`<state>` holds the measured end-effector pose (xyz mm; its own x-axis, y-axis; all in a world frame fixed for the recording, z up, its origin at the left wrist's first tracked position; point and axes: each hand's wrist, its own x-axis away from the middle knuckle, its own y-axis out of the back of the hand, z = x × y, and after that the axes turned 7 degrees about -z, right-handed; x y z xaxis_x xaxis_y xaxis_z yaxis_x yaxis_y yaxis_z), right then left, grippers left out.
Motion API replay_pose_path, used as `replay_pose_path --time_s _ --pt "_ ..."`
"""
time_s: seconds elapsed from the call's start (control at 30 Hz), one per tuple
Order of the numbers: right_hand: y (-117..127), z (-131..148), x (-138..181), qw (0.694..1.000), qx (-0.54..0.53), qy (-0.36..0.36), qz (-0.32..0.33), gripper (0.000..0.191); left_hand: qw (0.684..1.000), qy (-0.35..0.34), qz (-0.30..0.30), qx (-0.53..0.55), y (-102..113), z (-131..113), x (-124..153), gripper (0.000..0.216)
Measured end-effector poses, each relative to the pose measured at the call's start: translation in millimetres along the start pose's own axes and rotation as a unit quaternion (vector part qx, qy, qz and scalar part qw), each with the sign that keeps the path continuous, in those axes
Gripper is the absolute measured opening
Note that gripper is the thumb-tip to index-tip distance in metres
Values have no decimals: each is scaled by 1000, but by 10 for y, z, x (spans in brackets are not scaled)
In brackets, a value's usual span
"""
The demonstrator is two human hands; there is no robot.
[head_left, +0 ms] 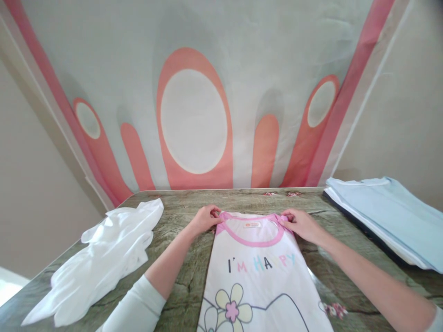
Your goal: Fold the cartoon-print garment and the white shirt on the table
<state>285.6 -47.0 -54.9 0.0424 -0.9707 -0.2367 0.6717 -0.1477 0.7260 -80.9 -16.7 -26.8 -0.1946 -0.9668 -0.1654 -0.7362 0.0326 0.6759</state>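
Note:
A white T-shirt with a pink collar and shoulders lies front side up, its sides folded in to a narrow strip. It carries the words "I'M HAPPY" and a flower print; its lower end runs out of view. My left hand pinches the shirt's left shoulder beside the collar. On the opposite shoulder, my right hand grips the pink fabric between thumb and fingers. A small label shows inside the neckline.
On the wood-patterned table, a crumpled white garment lies at the left. A stack of folded clothes, light blue on top, sits at the right. Behind the table's far edge hangs a backdrop with pink shapes.

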Motion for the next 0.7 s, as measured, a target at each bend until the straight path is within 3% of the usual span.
replay_pose_path --time_s 0.2,0.43,0.7 --pt "-34 86 102 999 -11 23 -42 32 999 7 -37 -26 -57 8 28 40" --pt "-62 82 95 996 -75 7 -44 31 999 12 -26 -42 -52 -19 45 28" --pt "-74 -10 55 997 -70 -17 -34 37 998 -10 -36 -40 -97 -155 74 32"
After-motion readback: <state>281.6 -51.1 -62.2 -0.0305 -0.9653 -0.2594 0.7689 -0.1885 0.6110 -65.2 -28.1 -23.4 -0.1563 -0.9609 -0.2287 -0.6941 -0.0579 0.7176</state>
